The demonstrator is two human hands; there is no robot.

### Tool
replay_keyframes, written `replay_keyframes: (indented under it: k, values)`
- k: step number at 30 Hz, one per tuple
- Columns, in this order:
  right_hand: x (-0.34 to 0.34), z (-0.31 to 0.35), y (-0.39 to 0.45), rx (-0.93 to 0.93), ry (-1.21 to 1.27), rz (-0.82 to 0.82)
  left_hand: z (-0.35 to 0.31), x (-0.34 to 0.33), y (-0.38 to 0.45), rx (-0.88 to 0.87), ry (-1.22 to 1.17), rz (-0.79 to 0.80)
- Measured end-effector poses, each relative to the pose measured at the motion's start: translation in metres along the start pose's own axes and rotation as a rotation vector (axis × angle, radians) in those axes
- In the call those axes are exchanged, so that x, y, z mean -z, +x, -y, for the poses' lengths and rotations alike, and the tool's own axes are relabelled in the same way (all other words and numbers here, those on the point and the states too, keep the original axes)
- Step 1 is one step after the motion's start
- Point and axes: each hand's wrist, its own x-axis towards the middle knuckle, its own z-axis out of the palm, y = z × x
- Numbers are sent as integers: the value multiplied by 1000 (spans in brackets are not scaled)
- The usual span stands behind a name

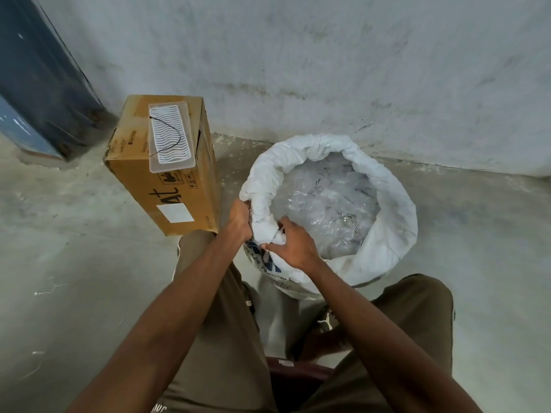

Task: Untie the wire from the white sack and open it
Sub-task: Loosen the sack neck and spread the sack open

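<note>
A: In the head view, where was the sack [396,210]?

B: Right of centre, standing on the floor [74,263] below the wall [328,55]. Its mouth was already wide, the rim rolled down into a thick collar, with clear plastic packets [325,210] showing inside.

A: And the wire [171,135]?

B: Off the sack. A thin dark wire lay on a clear tray [170,135] atop the box [167,192], upper left of the sack. I took it for the tie, though I could not be sure.

A: The hands?

B: Both were on the near-left stretch of the rim, close together. The left hand [240,219] had its fingers curled over the collar from outside. The right hand [293,245] pinched a bunched fold of the same collar, its fingers [283,225] reaching over the inner edge.

A: So the step in hand?

B: By my reading, finishing the roll, since that bunched fold was the one untidy spot. To do it well, I would have turned the fold outward and down evenly, working along the rim in short stretches, and kept the pull gentle so the sack stayed upright between the knees [226,293] and the packets did not spill.
</note>
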Motion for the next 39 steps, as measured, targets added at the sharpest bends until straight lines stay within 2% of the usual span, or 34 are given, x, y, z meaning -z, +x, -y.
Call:
replay_keyframes:
  k: [3, 5, 9, 10, 12, 14, 17, 20, 22, 24, 26, 29, 31, 33, 34, 37, 39]
  values:
    - [-8, 7, 6, 22, -62, -40, -8, 3, 1, -30, 39, 54]
    - [-13, 10, 6, 35, -117, -88, -15, 2, 7, -110, 219, 38]
    - [-17, 16, 9, 18, -302, -155, -16, 0, 16, -585, 977, -261]
    - [-18, 18, 9, 10, -359, -155, -14, -3, 15, -672, 1109, -309]
    - [-22, 20, 10, -2, -452, -136, -11, -11, 23, -746, 1148, -304]
    - [-24, 19, 9, 22, -488, -128, -12, -19, 29, -707, 1066, -287]
    - [-20, 15, 13, 104, -475, -113, -15, -29, 31, -559, 999, -276]
    - [-11, 9, 17, 163, -383, -43, -19, -32, 34, -443, 806, -259]
    - [-2, 4, 16, 165, -178, 75, -23, -32, 39, -333, 639, -217]
    - [9, -3, 19, 136, 140, 176, -31, -31, 40, -199, 426, -183]
    - [18, -11, 26, 105, 310, 166, -38, -26, 40, -30, 246, -182]
    - [20, -23, 42, 112, 333, 132, -46, -6, 57, 56, 266, -122]
    - [17, -22, 52, 124, 341, 125, -50, 2, 63, 54, 385, -75]
    - [15, -15, 59, 132, 376, 110, -55, -1, 65, -47, 581, -40]
    - [13, -9, 63, 143, 399, 100, -56, -4, 69, -160, 709, -45]
    - [2, -2, 76, 156, 450, 99, -64, -17, 72, -588, 1119, -187]
    - [-3, -3, 85, 152, 496, 107, -69, -24, 79, -777, 1383, -255]
